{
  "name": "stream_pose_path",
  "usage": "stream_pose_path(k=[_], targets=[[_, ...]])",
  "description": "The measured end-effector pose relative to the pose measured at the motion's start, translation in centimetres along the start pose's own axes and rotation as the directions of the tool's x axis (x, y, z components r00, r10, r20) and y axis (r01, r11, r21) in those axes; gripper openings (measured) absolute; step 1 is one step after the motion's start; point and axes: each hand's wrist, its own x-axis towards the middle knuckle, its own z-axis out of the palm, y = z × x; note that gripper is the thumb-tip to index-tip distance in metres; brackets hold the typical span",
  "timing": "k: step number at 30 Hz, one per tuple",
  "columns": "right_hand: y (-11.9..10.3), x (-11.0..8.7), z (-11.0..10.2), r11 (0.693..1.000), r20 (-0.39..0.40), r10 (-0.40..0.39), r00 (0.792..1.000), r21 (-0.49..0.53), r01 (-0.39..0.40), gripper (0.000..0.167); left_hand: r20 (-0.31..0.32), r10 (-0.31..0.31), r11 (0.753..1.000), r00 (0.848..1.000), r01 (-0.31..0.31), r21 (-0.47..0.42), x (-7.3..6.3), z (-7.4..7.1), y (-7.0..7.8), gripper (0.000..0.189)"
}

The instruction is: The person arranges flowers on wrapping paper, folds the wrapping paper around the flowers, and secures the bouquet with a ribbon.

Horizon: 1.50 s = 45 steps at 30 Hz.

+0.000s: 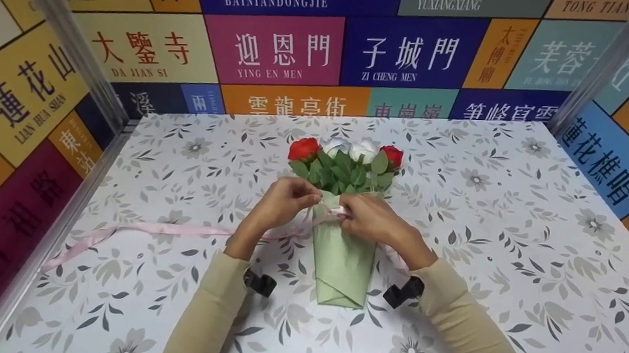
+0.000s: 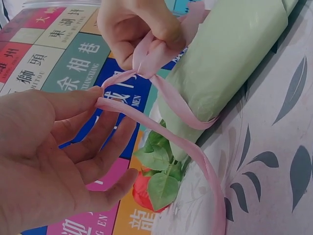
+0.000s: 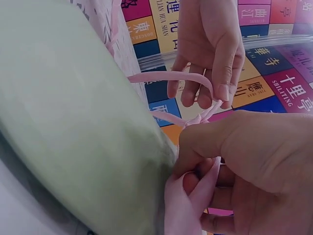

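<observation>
A bouquet wrapped in pale green paper lies on the table, its red and white roses and green leaves pointing away from me. Around the wrapping runs a pink ribbon, knotted or looped in front of the paper. Between thumb and forefinger my left hand pinches one strand of it, the other fingers loosely spread. My right hand grips a ribbon loop close against the paper, fingers curled, as the right wrist view shows. A long ribbon tail trails left across the table.
The table has a white cover printed with grey leaves and flowers. Behind it and at both sides stand panels with coloured blocks of lettering. Each wrist carries a small black camera.
</observation>
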Motion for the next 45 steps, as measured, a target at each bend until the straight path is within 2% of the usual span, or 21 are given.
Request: stream_pose_path(k=[8,12,16,20,22,24,27,29,31,34,37,41,43,45], targets=[[0.1,-0.3,0.2,0.999,-0.102,-0.04,0.994,0.007,0.041,0.012,0.015,0.018,1.0,1.0,-0.018,-0.01,0.0,0.0,-0.1,0.015],[0.0,-0.2,0.4,0.999,-0.089,-0.033,0.995,-0.019,0.031,0.017,0.01,0.007,1.0,1.0,-0.007,-0.004,-0.2,-0.1,-0.1,0.014],[0.2,-0.2,0.1,1.0,-0.026,0.003,1.0,-0.015,-0.003,0.024,0.013,-0.008,1.0,1.0,0.008,-0.003,-0.4,-0.2,-0.3,0.014],[0.9,-0.4,-0.7,0.993,0.029,0.067,0.997,0.096,-0.07,0.046,0.016,-0.005,1.0,1.0,0.006,-0.009,-0.4,-0.2,-0.3,0.014],[1.3,-0.4,-1.2,0.981,-0.005,0.094,0.996,0.168,-0.092,0.051,0.014,-0.003,1.0,1.0,0.003,-0.01,-0.3,-0.2,-0.3,0.014],[1.7,-0.3,-1.6,0.966,-0.071,0.132,0.989,0.232,-0.113,0.047,0.015,0.0,1.0,1.0,0.0,-0.006,-0.3,-0.2,-0.3,0.014],[2.1,-0.3,-2.1,0.94,-0.182,0.191,0.965,0.317,-0.126,0.028,0.015,0.008,1.0,1.0,-0.008,0.003,-0.3,-0.2,-0.1,0.013],[2.3,-0.3,-2.4,0.915,-0.214,0.234,0.948,0.378,-0.141,0.02,0.018,0.006,1.0,1.0,-0.006,0.004,-0.2,-0.2,-0.1,0.014],[2.6,-0.5,-2.7,0.9,-0.24,0.244,0.94,0.418,-0.127,0.021,0.02,0.004,1.0,1.0,-0.005,0.004,-0.2,-0.2,-0.1,0.013],[2.9,-0.8,-3.4,0.882,-0.235,0.218,0.947,0.462,-0.088,0.032,0.024,0.002,1.0,1.0,-0.002,-0.001,-0.2,-0.1,-0.1,0.015],[3.2,-1.3,-4.3,0.913,-0.237,0.182,0.954,0.401,-0.075,0.041,0.023,0.009,1.0,1.0,-0.009,-0.004,-0.2,-0.1,-0.1,0.015],[3.5,-2.1,-5.5,0.981,-0.224,0.132,0.966,0.167,-0.096,0.026,0.021,0.015,1.0,1.0,-0.015,-0.002,-0.2,-0.2,-0.2,0.015],[3.7,-2.6,-6.0,0.993,-0.2,0.104,0.974,0.077,-0.09,0.022,0.021,0.01,1.0,1.0,-0.01,0.002,-0.2,-0.2,-0.3,0.015],[3.8,-2.9,-6.4,0.996,-0.159,0.082,0.984,0.058,-0.073,0.02,0.024,0.002,1.0,1.0,-0.002,0.001,-0.2,-0.3,-0.3,0.015]])
